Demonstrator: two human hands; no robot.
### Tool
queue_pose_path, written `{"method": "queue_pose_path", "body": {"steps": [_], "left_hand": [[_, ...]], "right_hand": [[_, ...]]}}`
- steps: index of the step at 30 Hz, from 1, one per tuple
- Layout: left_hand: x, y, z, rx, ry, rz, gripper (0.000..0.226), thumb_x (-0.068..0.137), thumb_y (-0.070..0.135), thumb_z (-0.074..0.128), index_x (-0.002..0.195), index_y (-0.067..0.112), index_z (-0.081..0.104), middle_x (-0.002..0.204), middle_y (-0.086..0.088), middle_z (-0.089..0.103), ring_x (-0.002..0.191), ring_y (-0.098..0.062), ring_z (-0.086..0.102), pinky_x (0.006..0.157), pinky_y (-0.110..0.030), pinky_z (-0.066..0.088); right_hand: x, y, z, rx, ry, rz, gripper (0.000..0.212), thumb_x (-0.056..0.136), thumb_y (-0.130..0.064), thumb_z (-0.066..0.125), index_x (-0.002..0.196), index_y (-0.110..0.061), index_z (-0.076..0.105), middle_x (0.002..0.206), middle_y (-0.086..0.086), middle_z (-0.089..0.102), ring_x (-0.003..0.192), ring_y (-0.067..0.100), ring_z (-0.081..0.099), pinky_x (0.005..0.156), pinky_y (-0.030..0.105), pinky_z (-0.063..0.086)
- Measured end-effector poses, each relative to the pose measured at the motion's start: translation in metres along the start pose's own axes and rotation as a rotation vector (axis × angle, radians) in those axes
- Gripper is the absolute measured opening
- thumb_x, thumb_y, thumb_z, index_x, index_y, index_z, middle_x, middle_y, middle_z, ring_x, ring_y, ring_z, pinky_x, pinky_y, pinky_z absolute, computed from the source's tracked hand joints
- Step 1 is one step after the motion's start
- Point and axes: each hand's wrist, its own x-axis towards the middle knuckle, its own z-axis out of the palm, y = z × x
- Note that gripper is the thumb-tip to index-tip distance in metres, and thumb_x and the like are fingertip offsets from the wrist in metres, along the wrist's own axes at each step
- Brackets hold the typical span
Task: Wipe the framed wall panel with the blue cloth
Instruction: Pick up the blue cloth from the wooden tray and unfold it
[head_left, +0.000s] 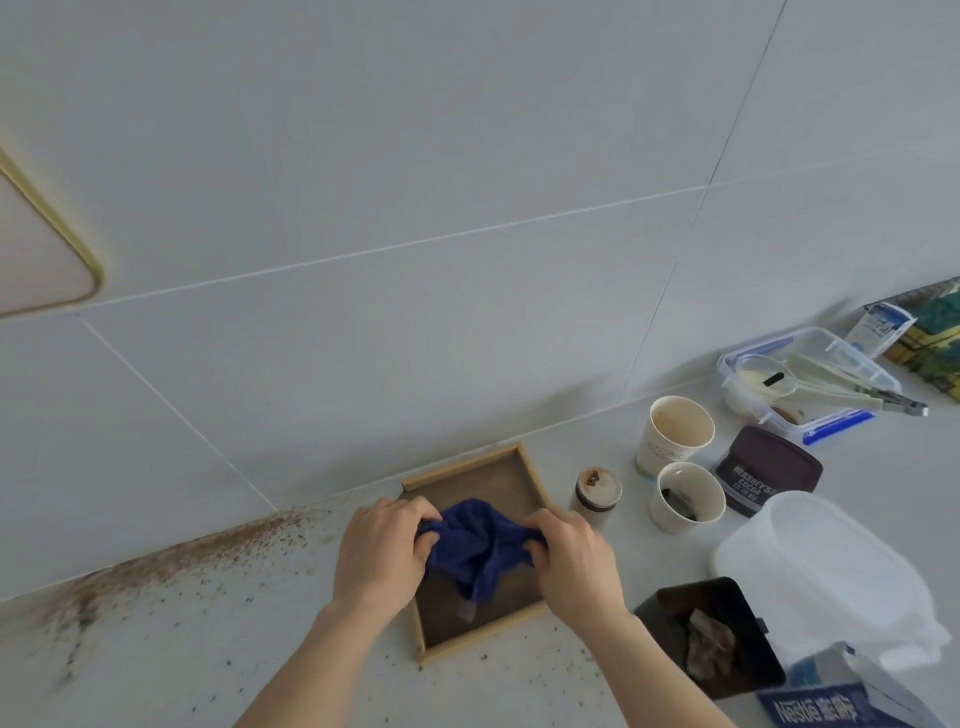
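Observation:
A crumpled blue cloth (480, 548) hangs between both hands over a dark tray with a light wooden rim (470, 466) that lies flat on the counter. My left hand (382, 551) grips the cloth's left side. Its right side is pinched by my right hand (569, 558). A framed wall panel with a gold edge and rounded corner (78, 244) shows at the far left, high on the tiled wall, well away from both hands.
Brown powder (171, 561) is scattered along the counter's back edge at left. To the right stand a small jar (596, 493), two paper cups (675, 434), a cocoa tub (766, 470), clear plastic boxes (810, 384), a black container (709, 634) and a Nestle carton (826, 706).

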Motion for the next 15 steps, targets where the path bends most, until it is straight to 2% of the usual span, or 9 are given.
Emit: {"method": "queue_pose_path", "body": {"steps": [2, 4, 6, 10, 15], "left_hand": [[0.006, -0.006, -0.016, 0.0, 0.015, -0.012, 0.012, 0.096, 0.038, 0.064, 0.107, 0.04, 0.069, 0.101, 0.012, 0.07, 0.098, -0.019, 0.063, 0.075, -0.029, 0.047], [0.018, -0.008, -0.026, 0.025, 0.056, 0.014, 0.012, 0.095, 0.037, 0.064, 0.105, 0.039, 0.07, 0.099, 0.011, 0.071, 0.097, -0.021, 0.064, 0.076, -0.032, 0.049], [-0.009, -0.045, -0.1, 0.012, 0.207, -0.001, 0.011, 0.095, 0.037, 0.064, 0.105, 0.039, 0.069, 0.099, 0.01, 0.071, 0.095, -0.021, 0.063, 0.076, -0.032, 0.05], [0.006, -0.048, -0.118, -0.041, 0.241, 0.034, 0.009, 0.095, 0.034, 0.064, 0.102, 0.037, 0.068, 0.096, 0.011, 0.07, 0.093, -0.02, 0.062, 0.073, -0.03, 0.045], [-0.02, -0.085, -0.187, -0.081, 0.385, 0.019, 0.004, 0.094, 0.035, 0.065, 0.097, 0.037, 0.066, 0.093, 0.011, 0.069, 0.092, -0.02, 0.063, 0.072, -0.032, 0.048]], "right_hand": [[0.006, -0.008, -0.008, -0.018, 0.008, 0.001, 0.018, 0.101, -0.019, 0.056, 0.111, -0.025, 0.068, 0.106, -0.006, 0.065, 0.087, 0.014, 0.055, 0.07, 0.027, 0.042], [0.013, -0.01, -0.016, 0.013, 0.006, 0.021, 0.018, 0.1, -0.018, 0.055, 0.111, -0.025, 0.068, 0.104, -0.007, 0.063, 0.086, 0.016, 0.056, 0.069, 0.03, 0.045], [0.004, -0.087, -0.042, 0.023, 0.079, -0.111, 0.019, 0.1, -0.017, 0.055, 0.111, -0.026, 0.069, 0.1, -0.01, 0.06, 0.087, 0.018, 0.058, 0.067, 0.031, 0.043], [0.022, -0.098, -0.056, 0.037, 0.129, -0.117, 0.022, 0.098, -0.015, 0.055, 0.109, -0.026, 0.069, 0.103, -0.007, 0.065, 0.09, 0.019, 0.06, 0.066, 0.031, 0.038], [0.019, -0.175, -0.079, 0.164, 0.216, -0.189, 0.02, 0.094, -0.008, 0.056, 0.102, -0.023, 0.066, 0.099, -0.006, 0.066, 0.085, 0.021, 0.061, 0.068, 0.039, 0.053]]}}
